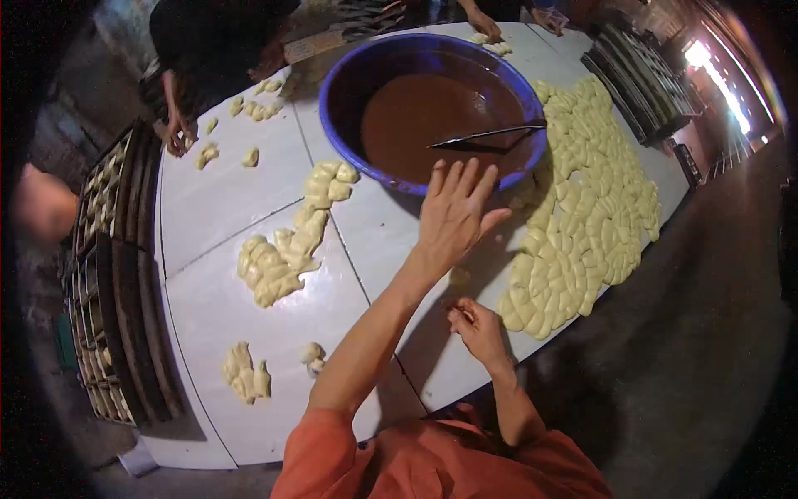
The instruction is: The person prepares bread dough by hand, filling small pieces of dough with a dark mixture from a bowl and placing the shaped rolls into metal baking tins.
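Note:
My left hand [455, 208] reaches forward with its fingers spread, palm down and holding nothing, its fingertips over the near rim of a blue basin [332, 137]. Brown filling [407, 112] lies inside the basin, with a dark flat stick or spatula [486, 135] resting across it. Closer to my body, my right hand [480, 333] has its fingers curled together; whatever they pinch is too small to make out. Just right of it spreads a wide sheet of pale yellow dough pieces [573, 241], packed side by side. A small pale dough bit [459, 277] shows between my hands.
Clumps of dough [270, 270] lie on the white tiled table [224, 208] to the left. Stacked dark trays [125, 291] stand along the left edge, more trays [640, 83] at the far right. Co-workers' hands [177, 133] work at the far left and far side.

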Available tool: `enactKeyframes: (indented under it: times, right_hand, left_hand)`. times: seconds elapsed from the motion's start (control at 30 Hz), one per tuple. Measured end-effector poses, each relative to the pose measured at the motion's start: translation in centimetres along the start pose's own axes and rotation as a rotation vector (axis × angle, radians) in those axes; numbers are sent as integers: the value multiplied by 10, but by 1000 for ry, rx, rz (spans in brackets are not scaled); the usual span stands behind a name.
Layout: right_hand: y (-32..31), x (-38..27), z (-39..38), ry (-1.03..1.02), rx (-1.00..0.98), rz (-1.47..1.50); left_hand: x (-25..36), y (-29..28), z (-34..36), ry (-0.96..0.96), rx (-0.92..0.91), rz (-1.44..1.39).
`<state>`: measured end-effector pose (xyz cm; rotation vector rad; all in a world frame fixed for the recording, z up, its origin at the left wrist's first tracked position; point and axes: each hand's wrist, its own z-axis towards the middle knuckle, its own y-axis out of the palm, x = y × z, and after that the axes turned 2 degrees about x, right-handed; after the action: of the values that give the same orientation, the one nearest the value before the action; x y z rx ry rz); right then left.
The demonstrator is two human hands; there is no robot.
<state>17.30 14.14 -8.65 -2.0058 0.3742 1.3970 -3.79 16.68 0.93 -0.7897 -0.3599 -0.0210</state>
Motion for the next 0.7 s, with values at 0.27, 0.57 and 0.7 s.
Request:
enactKeyframes:
  times: [0.27, 0.57, 0.7]
  right_hand:
    - [-28, -35, 16, 2, 9, -6]
    - [-27, -99, 57, -308, 130, -75]
    - [-15, -143, 83, -927, 307, -326]
  left_hand:
    - [-2, -42, -25, -235, -5, -404]
    - [-34, -94, -6, -694, 142, -1503]
    - [-21, -96, 16, -659, 77, -1509]
